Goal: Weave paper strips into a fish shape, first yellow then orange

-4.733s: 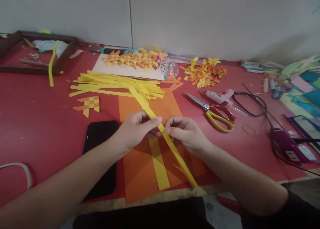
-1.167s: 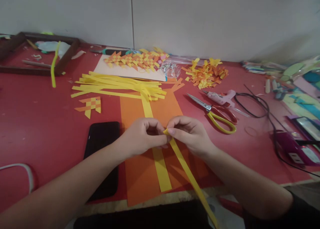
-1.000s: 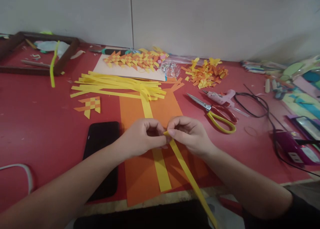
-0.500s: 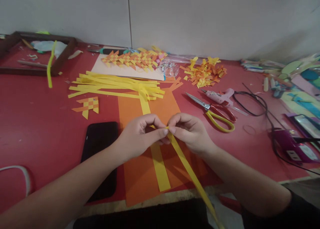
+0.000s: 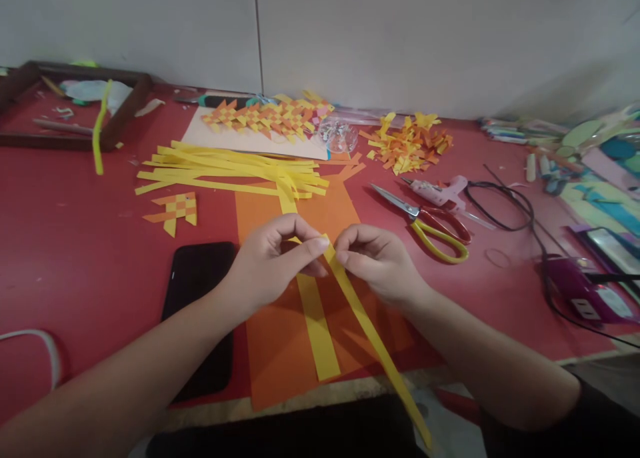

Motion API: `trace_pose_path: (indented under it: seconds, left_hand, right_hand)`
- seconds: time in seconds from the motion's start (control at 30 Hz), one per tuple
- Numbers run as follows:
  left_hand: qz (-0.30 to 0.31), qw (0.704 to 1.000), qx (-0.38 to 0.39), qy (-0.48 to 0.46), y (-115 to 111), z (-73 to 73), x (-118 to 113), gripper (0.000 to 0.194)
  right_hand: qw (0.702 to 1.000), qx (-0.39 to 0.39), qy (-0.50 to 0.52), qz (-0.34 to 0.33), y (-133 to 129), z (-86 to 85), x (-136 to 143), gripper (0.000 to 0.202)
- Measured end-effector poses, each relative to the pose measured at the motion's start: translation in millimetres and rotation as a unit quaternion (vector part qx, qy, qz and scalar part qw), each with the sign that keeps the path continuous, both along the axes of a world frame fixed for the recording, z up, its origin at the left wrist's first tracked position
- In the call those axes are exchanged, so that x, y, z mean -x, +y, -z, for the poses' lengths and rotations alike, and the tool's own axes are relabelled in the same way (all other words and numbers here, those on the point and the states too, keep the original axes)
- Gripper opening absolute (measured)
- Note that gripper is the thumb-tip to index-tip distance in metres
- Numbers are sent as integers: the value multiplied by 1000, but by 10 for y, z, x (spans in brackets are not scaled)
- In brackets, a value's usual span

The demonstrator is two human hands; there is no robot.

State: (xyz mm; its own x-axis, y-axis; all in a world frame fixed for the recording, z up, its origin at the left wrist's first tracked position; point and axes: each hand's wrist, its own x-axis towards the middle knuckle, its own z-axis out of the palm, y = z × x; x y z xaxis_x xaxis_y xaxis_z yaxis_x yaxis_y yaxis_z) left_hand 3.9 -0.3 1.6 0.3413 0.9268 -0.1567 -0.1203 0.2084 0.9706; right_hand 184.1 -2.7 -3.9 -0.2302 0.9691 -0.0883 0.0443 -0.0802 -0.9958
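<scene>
We logged no legible text, label, brand, number or sign in view, the black phone (image 5: pixel 195 275), scissors (image 5: pixel 413 211), pink glue gun (image 5: pixel 443 193) and purple device (image 5: pixel 563 278) showing no marks that we can read.

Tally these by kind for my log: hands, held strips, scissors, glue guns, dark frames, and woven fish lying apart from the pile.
Left hand and right hand: 2
Held yellow paper strip: 1
Scissors: 1
Pink glue gun: 1
Dark frame: 1
Separate woven paper fish: 1
Total: 7
</scene>
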Motion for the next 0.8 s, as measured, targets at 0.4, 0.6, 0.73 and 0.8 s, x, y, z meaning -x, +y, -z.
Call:
trace_pose_path:
  seconds: [0.4, 0.6, 0.73, 0.8]
  left_hand:
    - [-113, 993, -23, -25, 64, 30, 3, 16]
    - [-150, 988, -26, -22, 121, 30, 35, 17]
    - [-198, 979, -27, -31, 157, 46, 78, 17]
    - [-217, 975, -39, -39, 182, 57, 95, 17]
  right_hand:
    - [999, 31, -3, -21, 6, 5, -5, 7]
    - [999, 41, -15, -9, 14, 12, -1, 8]
    - [998, 43, -31, -16, 22, 5, -4, 5]
    - [998, 45, -40, -13, 25, 3, -5, 5]
